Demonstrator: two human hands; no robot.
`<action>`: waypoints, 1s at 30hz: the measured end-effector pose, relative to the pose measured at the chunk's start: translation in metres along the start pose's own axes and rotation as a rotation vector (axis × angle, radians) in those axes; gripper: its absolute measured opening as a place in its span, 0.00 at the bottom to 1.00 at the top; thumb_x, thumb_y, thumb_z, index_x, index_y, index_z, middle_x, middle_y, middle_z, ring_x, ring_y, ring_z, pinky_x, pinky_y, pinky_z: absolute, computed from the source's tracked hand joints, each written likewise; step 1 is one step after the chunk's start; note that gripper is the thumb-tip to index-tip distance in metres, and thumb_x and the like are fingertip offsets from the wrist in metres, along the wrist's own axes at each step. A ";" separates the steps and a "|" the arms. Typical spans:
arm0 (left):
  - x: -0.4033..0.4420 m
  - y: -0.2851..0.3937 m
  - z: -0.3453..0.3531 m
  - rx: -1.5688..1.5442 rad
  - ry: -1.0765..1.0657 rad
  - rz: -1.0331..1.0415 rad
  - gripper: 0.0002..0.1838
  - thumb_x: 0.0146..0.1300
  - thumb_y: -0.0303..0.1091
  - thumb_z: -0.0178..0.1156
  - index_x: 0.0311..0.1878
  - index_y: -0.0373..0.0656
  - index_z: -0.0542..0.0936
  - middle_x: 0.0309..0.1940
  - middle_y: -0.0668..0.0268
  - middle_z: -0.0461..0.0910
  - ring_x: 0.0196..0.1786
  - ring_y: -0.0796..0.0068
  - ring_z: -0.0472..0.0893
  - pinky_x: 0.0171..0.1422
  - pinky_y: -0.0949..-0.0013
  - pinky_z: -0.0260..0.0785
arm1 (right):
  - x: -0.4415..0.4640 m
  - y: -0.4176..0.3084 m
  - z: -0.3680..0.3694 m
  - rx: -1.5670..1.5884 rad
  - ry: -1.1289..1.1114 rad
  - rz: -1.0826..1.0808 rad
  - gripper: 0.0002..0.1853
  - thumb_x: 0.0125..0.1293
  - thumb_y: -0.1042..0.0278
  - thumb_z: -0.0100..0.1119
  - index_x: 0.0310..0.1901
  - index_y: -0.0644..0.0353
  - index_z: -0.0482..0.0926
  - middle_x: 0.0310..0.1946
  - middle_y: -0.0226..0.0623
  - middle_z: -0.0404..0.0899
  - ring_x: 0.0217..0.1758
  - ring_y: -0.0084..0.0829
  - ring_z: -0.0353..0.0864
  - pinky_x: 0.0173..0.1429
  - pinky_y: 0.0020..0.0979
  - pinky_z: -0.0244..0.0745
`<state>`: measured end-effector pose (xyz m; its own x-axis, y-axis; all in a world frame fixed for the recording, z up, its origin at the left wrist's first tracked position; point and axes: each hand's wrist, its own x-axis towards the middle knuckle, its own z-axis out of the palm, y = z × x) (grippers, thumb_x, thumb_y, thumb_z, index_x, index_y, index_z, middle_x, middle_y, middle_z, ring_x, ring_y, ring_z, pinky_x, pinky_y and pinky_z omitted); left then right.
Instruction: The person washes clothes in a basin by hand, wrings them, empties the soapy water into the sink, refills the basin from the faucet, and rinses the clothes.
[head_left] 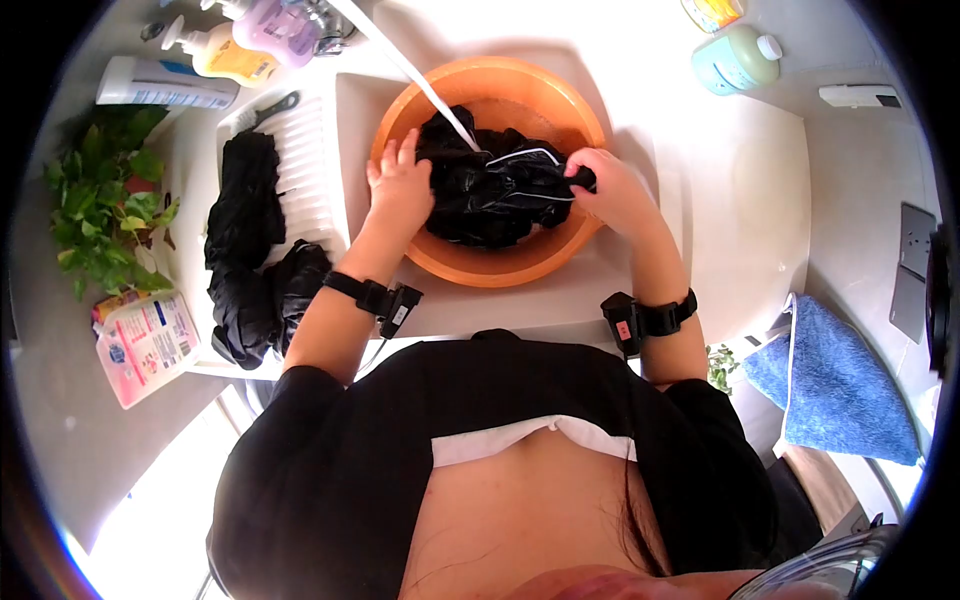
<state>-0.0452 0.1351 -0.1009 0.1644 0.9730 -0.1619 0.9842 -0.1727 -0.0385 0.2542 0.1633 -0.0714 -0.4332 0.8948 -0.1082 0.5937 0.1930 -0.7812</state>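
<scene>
Wet black clothing with white piping (500, 190) lies bunched in an orange basin (480, 270) in the sink. A stream of water (415, 75) runs down onto the cloth from above. My right hand (618, 195), at the basin's right side, pinches an end of this black garment between thumb and fingers. On the opposite side, my left hand (400, 190) reaches over the rim with its fingers spread. Its inner edge is against or very near the cloth; I cannot tell whether it touches.
More black clothing (245, 220) lies on the ribbed washboard (305, 150) at left, with a brush (265, 110) behind it. Pump bottles (235, 52), a plant (110, 200) and a detergent pouch (148, 345) line the left side. A green bottle (735, 60) stands back right; a blue towel (845, 385) hangs right.
</scene>
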 end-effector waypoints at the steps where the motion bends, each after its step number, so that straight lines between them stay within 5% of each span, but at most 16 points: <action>1: 0.001 0.006 -0.003 -0.043 0.021 0.035 0.25 0.52 0.44 0.67 0.53 0.51 0.75 0.62 0.61 0.65 0.64 0.57 0.66 0.65 0.53 0.60 | 0.006 0.001 0.003 0.070 -0.004 -0.064 0.11 0.52 0.77 0.57 0.39 0.58 0.74 0.36 0.39 0.75 0.39 0.37 0.75 0.46 0.32 0.70; 3: 0.012 0.008 0.016 -0.474 -0.080 0.206 0.33 0.47 0.46 0.70 0.58 0.52 0.72 0.64 0.63 0.64 0.64 0.59 0.67 0.64 0.55 0.63 | 0.015 -0.002 0.007 0.253 -0.038 -0.081 0.12 0.52 0.78 0.55 0.40 0.59 0.73 0.35 0.37 0.74 0.39 0.32 0.74 0.46 0.30 0.69; 9: 0.016 0.011 0.038 -0.252 -0.435 -0.072 0.40 0.48 0.47 0.69 0.64 0.53 0.63 0.61 0.59 0.68 0.62 0.58 0.69 0.61 0.55 0.66 | 0.025 0.015 0.023 0.846 -0.042 0.165 0.12 0.53 0.79 0.49 0.40 0.59 0.74 0.35 0.25 0.70 0.38 0.18 0.67 0.44 0.22 0.65; 11: 0.024 0.014 0.030 -0.190 -0.607 -0.188 0.37 0.49 0.46 0.69 0.62 0.51 0.66 0.61 0.57 0.68 0.62 0.57 0.69 0.61 0.55 0.66 | 0.029 0.023 0.026 0.642 -0.026 0.119 0.14 0.52 0.77 0.49 0.42 0.60 0.75 0.37 0.34 0.74 0.41 0.25 0.72 0.47 0.26 0.68; 13: 0.020 0.001 0.046 -0.232 -0.501 -0.125 0.33 0.49 0.42 0.68 0.59 0.48 0.70 0.58 0.55 0.70 0.60 0.54 0.71 0.61 0.56 0.66 | 0.034 0.022 0.027 0.402 -0.002 0.041 0.15 0.51 0.76 0.49 0.43 0.61 0.75 0.39 0.40 0.77 0.44 0.31 0.75 0.50 0.29 0.69; 14: 0.017 -0.004 0.045 -0.250 -0.449 -0.093 0.31 0.49 0.41 0.68 0.57 0.47 0.71 0.57 0.54 0.71 0.59 0.53 0.71 0.61 0.56 0.66 | 0.037 0.024 0.034 0.311 0.073 -0.024 0.15 0.50 0.71 0.57 0.42 0.62 0.75 0.39 0.47 0.78 0.46 0.42 0.77 0.53 0.34 0.70; 17: -0.001 -0.010 0.037 -0.313 0.075 0.148 0.23 0.48 0.32 0.65 0.50 0.42 0.74 0.49 0.54 0.76 0.53 0.53 0.75 0.59 0.59 0.67 | 0.027 0.028 0.040 0.033 -0.176 0.123 0.17 0.49 0.64 0.64 0.40 0.61 0.78 0.37 0.47 0.79 0.44 0.46 0.78 0.52 0.37 0.72; 20: 0.002 -0.006 0.003 -0.837 -0.390 -0.172 0.22 0.48 0.29 0.62 0.49 0.41 0.72 0.47 0.55 0.76 0.52 0.56 0.75 0.59 0.65 0.65 | 0.031 0.036 0.046 -0.079 -0.331 0.031 0.18 0.48 0.58 0.67 0.39 0.59 0.81 0.36 0.48 0.79 0.43 0.46 0.78 0.51 0.38 0.73; 22: -0.003 0.008 -0.008 -0.956 -0.235 -0.096 0.23 0.48 0.27 0.61 0.49 0.40 0.70 0.46 0.56 0.76 0.51 0.60 0.75 0.59 0.67 0.64 | 0.033 0.034 0.050 -0.050 -0.265 -0.043 0.18 0.48 0.56 0.68 0.39 0.57 0.82 0.39 0.48 0.79 0.44 0.46 0.78 0.49 0.40 0.73; 25: -0.003 0.035 -0.015 -1.202 -0.173 -0.037 0.27 0.48 0.23 0.59 0.54 0.38 0.66 0.50 0.60 0.72 0.55 0.69 0.72 0.62 0.67 0.61 | 0.037 0.020 0.063 0.296 -0.051 -0.203 0.30 0.48 0.52 0.71 0.47 0.65 0.75 0.56 0.58 0.67 0.62 0.50 0.66 0.64 0.38 0.63; 26: -0.005 0.047 -0.022 -1.331 -0.167 -0.051 0.28 0.48 0.22 0.59 0.56 0.38 0.66 0.51 0.60 0.71 0.57 0.69 0.71 0.63 0.67 0.60 | 0.035 0.012 0.063 0.484 -0.189 -0.157 0.36 0.47 0.52 0.73 0.52 0.68 0.70 0.60 0.62 0.61 0.68 0.50 0.58 0.69 0.37 0.55; 27: -0.006 0.056 -0.032 -1.460 -0.161 -0.064 0.29 0.49 0.21 0.58 0.57 0.38 0.65 0.53 0.60 0.70 0.58 0.70 0.69 0.64 0.67 0.60 | 0.033 0.003 0.066 0.604 -0.168 -0.218 0.39 0.42 0.54 0.75 0.53 0.68 0.68 0.55 0.58 0.68 0.63 0.47 0.66 0.65 0.36 0.61; 30: -0.004 0.060 -0.060 -1.358 -0.158 0.323 0.38 0.50 0.26 0.65 0.66 0.37 0.61 0.55 0.59 0.69 0.60 0.68 0.69 0.67 0.66 0.58 | 0.033 0.007 0.069 0.553 -0.154 -0.072 0.35 0.42 0.59 0.74 0.52 0.65 0.70 0.46 0.49 0.76 0.51 0.40 0.77 0.55 0.34 0.69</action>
<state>0.0167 0.1299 -0.0438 0.4732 0.8762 -0.0917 0.2147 -0.0138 0.9766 0.1973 0.1670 -0.1228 -0.5781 0.8100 -0.0985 0.1344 -0.0245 -0.9906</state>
